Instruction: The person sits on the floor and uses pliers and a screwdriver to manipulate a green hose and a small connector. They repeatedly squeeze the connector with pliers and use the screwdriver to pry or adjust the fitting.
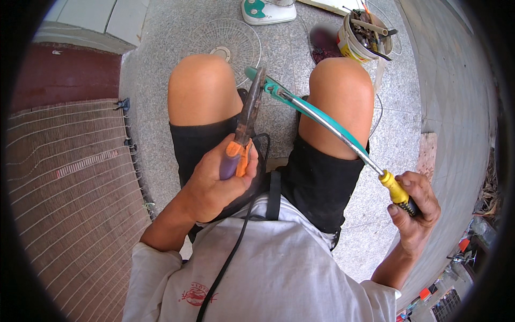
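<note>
My left hand [219, 177] is closed around the orange and purple handles of rusty-jawed pliers [249, 112], held over my lap. The jaws' tip meets a green plastic fan blade [342, 131] near its narrow hub end, between my knees; whether they clamp it I cannot tell. My right hand [418, 205] holds the yellow and black handle of a screwdriver [332, 129]. Its long metal shaft lies along the green blade, with the tip at the blade's end fitting. The far side of the green piece is partly hidden by the shaft and pliers.
A wire fan guard [251, 34] lies on the speckled floor beyond my left knee. Near it stands a white and green fan base [267, 12]. A bucket of tools [360, 44] is beyond my right knee. A slatted mat [76, 193] is at left; a black cable crosses my lap.
</note>
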Motion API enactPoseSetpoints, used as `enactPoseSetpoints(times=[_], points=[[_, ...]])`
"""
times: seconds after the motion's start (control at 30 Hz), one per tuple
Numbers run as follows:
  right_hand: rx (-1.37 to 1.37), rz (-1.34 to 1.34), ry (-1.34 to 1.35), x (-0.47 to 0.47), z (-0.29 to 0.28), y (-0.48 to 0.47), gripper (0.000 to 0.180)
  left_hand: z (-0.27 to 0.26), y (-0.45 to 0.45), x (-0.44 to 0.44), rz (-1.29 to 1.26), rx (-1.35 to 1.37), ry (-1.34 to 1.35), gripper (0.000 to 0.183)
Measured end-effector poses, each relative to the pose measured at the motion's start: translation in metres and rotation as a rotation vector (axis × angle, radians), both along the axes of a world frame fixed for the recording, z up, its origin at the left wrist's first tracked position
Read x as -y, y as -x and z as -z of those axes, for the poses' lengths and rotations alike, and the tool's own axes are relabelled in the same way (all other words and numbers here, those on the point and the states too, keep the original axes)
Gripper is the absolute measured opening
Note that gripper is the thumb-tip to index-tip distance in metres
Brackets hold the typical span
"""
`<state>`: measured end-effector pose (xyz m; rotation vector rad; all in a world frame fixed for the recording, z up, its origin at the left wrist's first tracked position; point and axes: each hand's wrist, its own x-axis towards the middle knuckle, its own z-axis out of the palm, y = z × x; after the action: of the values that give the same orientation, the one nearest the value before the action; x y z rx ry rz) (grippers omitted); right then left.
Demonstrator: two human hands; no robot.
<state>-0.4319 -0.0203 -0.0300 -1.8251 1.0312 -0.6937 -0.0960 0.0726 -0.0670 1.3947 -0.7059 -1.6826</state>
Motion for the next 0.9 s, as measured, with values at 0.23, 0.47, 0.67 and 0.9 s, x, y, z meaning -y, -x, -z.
enactPoseSetpoints(times=[0.23,0.47,0.67,0.9], points=[[0.021,0.056,0.031,-0.004,-0.003,-0.001,0.046,0.002,-0.003,0.001,0.019,-0.030,-0.016,0.017],[0.382,0.252,-0.361,-0.006,0.010,-0.001,0.051,0.000,-0.001,0.001,0.003,-0.075,-0.039,0.025],[0.518,0.255,-0.650,-0.003,0.017,0.007,0.042,0.003,-0.003,0.000,0.030,-0.093,-0.018,0.025],[0.426,0.291,-0.499,-0.006,0.021,0.005,0.043,0.003,-0.002,0.000,0.004,-0.143,-0.062,0.028]])
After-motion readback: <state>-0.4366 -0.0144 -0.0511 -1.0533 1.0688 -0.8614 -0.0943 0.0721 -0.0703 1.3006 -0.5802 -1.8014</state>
